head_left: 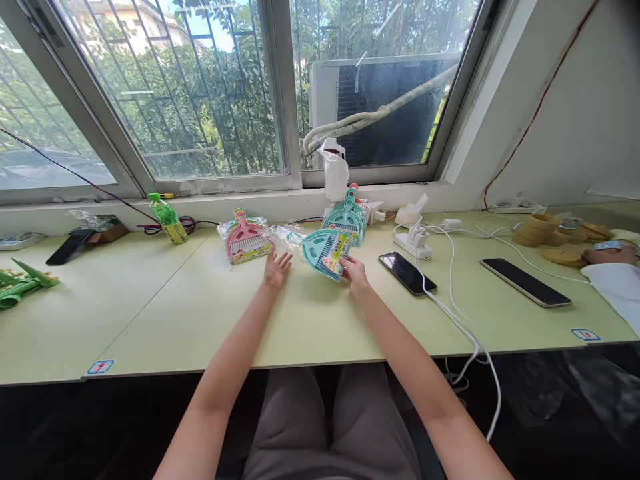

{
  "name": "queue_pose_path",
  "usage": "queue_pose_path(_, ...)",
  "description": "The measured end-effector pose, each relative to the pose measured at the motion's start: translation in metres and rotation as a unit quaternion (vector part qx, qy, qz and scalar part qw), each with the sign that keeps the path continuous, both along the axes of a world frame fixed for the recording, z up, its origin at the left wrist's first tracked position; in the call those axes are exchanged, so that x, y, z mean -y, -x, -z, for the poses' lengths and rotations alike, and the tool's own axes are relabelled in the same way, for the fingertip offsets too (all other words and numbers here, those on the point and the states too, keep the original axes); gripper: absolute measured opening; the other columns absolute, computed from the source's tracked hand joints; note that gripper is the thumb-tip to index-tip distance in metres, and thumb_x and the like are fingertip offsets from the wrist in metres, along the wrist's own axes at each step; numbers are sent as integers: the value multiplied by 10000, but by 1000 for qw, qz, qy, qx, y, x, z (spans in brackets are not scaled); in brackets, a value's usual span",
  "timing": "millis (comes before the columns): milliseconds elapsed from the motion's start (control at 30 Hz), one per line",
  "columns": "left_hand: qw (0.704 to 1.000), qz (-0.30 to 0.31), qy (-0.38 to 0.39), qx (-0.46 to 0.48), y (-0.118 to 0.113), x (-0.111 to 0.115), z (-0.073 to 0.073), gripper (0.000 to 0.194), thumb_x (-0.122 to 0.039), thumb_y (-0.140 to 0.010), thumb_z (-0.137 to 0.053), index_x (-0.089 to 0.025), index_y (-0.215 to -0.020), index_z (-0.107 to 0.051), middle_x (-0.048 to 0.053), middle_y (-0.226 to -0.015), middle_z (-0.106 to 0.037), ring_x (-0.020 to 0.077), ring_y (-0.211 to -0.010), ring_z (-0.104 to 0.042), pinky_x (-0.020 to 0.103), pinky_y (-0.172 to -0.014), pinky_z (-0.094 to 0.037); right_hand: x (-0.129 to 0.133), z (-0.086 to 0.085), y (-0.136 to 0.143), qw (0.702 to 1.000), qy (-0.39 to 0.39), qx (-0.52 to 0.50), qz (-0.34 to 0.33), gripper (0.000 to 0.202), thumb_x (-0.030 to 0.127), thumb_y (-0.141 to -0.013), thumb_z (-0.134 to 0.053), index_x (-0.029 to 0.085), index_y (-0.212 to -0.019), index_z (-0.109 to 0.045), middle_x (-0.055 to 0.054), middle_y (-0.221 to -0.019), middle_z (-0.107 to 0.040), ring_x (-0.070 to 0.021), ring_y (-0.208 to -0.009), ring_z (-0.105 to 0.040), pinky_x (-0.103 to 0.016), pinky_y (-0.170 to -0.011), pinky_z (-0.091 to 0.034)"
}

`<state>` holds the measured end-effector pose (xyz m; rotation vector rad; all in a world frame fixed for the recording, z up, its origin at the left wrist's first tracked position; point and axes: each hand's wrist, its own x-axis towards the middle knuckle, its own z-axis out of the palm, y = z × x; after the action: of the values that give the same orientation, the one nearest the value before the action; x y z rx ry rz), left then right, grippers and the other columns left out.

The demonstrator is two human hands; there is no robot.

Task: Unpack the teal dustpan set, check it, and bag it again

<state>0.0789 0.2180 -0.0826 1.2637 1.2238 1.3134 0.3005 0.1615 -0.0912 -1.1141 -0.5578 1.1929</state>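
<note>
Fingers of the right hand (354,272) grip a teal dustpan set (327,253) at frame centre on the worktop (150,313); the left hand (277,268) lies open, empty, below the pink set (245,243). A steady pinch at the pack's edge seems wise.

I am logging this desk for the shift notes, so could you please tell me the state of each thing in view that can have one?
Left hand: open, flat on the table.
Right hand: fingers on the teal dustpan set.
Teal dustpan set: bagged, lying flat.
Pink dustpan set: bagged, untouched.
Teal dustpan stack: piled by the window.
Green bottle: upright, capped.
Phone: screen dark, cable attached.
Second phone: screen dark.
</note>
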Motion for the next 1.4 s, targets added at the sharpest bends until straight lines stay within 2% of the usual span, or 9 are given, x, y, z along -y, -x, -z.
queue_pose_path(133,974,140,10,180,-15,9,2,651,-673,-880,-335,-218,-1327,-459,98,-1194,-641,197,-1031,-644,350,-895,-508,2,-2,8,999,-18,33,-12,142,104,-806,-626,145,-941,-641,-31,-767,-721,-137,-595,-660,-229,-521,-536)
queue_pose_path(267,939,205,8,277,-21,19,-4,617,-674,-836,-445,-223,-1248,-536,63,-1103,-681,235,-1025,-635,360,-881,-502,2,-3,11,998,-38,47,-11,139,101,-804,-629,148,-934,-645,-33,-784,-729,-152,-622,-669,-249,-540,-549)
queue_pose_path(400,927,177,28,331,-18,17,-6,422,-528,-852,-542,-202,-1115,-592,36,-916,-699,188,-848,-656,295,-770,-516,1,-2,12,996,-57,63,-23,145,119,-797,-653,154,-938,-644,-34,-787,-729,-167,-646,-681,-260,-530,-550)
queue_pose_path(500,924,130,68,353,-16,12,-2,218,-260,-821,-573,-172,-1019,-590,15,-784,-663,134,-679,-623,243,-640,-498,-1,0,13,994,-73,80,-19,167,161,-778,-696,155,-938,-648,-40,-787,-729,-172,-656,-682,-259,-527,-547)
queue_pose_path(667,937,109,72,324,-16,10,3,554,16,-635,-533,-222,-1135,-530,0,-941,-670,126,-771,-643,254,-695,-513,-2,2,13,994,-81,74,2,236,193,-749,-733,159,-970,-654,-39,-811,-731,-168,-646,-677,-270,-540,-559)
queue_pose_path(967,913,298,19,277,-24,31,-11,525,-112,-717,-641,-248,-1216,-551,8,-1049,-680,153,-950,-638,366,-969,-458,1,2,16,997,-79,-9,-10,152,147,-755,-676,144,-906,-659,-63,-850,-732,-198,-730,-697,-325,-676,-601)
queue_pose_path(1133,907,373,60,189,-32,36,3,426,-215,-764,-693,-221,-1180,-603,62,-1154,-670,251,-1158,-573,471,-1033,-404,-3,5,16,997,-79,-2,18,152,163,-734,-681,152,-877,-633,-70,-870,-729,-203,-758,-692,-329,-676,-597)
queue_pose_path(1267,901,396,99,145,-39,34,15,365,-308,-772,-710,-182,-1112,-671,94,-1192,-662,289,-1222,-523,481,-1048,-388,-5,8,12,994,-84,37,51,138,182,-741,-653,160,-875,-629,-69,-924,-720,-190,-775,-680,-302,-648,-585)
queue_pose_path(1400,907,374,96,170,-38,29,14,413,-460,-806,-652,-201,-1126,-686,77,-1161,-683,277,-1197,-546,465,-1071,-367,-6,7,8,995,-89,42,26,169,205,-725,-658,159,-885,-630,-76,-945,-713,-191,-798,-674,-300,-661,-574)
